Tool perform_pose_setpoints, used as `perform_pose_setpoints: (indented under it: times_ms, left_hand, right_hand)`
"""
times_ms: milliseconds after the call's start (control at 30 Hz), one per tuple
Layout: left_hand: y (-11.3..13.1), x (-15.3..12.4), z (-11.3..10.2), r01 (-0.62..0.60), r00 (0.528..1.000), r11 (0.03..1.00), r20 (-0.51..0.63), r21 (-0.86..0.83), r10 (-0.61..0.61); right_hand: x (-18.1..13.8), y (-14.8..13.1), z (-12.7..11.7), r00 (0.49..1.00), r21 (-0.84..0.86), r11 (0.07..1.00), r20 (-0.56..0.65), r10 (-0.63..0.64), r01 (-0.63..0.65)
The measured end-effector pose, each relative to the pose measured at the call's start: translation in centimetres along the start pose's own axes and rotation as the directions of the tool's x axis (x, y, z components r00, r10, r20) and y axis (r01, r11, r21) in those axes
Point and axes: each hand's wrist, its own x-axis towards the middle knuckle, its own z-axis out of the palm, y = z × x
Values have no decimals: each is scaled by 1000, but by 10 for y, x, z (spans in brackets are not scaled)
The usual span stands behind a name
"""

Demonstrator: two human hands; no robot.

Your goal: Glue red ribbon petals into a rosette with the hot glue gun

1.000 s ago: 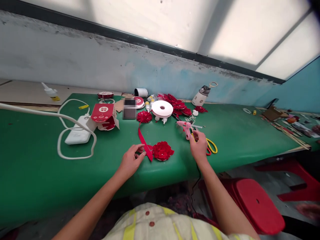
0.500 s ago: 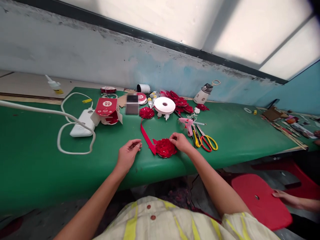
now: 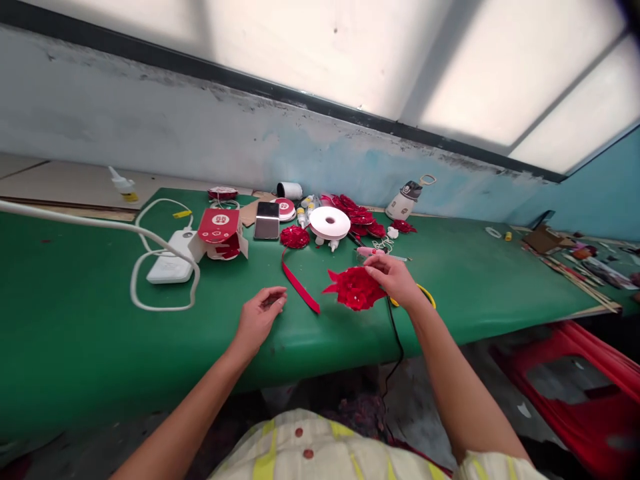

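My right hand (image 3: 395,277) pinches the edge of a red fabric flower (image 3: 359,291) between thumb and fingers. Pointed ribbon tails stick out at its left. A strip of red ribbon (image 3: 300,287) lies on the green tabletop, apart from the flower. Just left of that ribbon hovers my left hand (image 3: 261,317), loosely curved and holding nothing, its thumb apart from the fingers. Behind my right hand a pink glue gun (image 3: 369,252) is mostly hidden. Of the scissors, a yellow handle (image 3: 429,297) shows past my wrist.
A white ribbon spool (image 3: 330,223), another red flower (image 3: 295,237) and a phone (image 3: 267,221) lie further back. Red flowers (image 3: 357,217) are piled near a bottle (image 3: 404,200). At left are a red box (image 3: 220,230) and a white power bank (image 3: 173,259) with a looped cable.
My right hand has moved the flower rightward and away from the ribbon strip, covering much of the glue gun and scissors. At lower right, another person's hand and a red stool seat have left view.
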Motion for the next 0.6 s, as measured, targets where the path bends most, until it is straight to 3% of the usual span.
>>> perform_pose_setpoints:
  times_ms: [67,133,200,267,367,500,600]
  left_hand:
    - [14,2,0,-54,996,998,76,-15,55]
    - [30,2,2,-92,974,995,206,-28,96]
    - [42,-1,3,-14,938,999,346,-41,27]
    - [47,-6,1,147,875,983,477,-107,-79]
    - [46,-18,-10,307,869,922,465,-236,-170]
    - [43,-27,-38,372,909,874,314,-312,-275]
    - [43,-18,-57,380,924,823,205,-421,-322]
  right_hand:
    - [8,-19,11,982,1,1000,185,-20,20]
    - [17,-37,29,929,15,999,367,-51,49]
    - [24,-54,51,861,46,995,500,-95,83]
    - [29,-66,73,812,84,991,568,-135,106]
    - [30,-72,97,821,134,986,550,-154,95]
    - [24,-50,109,939,191,982,336,-80,15]
    - [10,-22,110,979,211,975,203,20,-63]
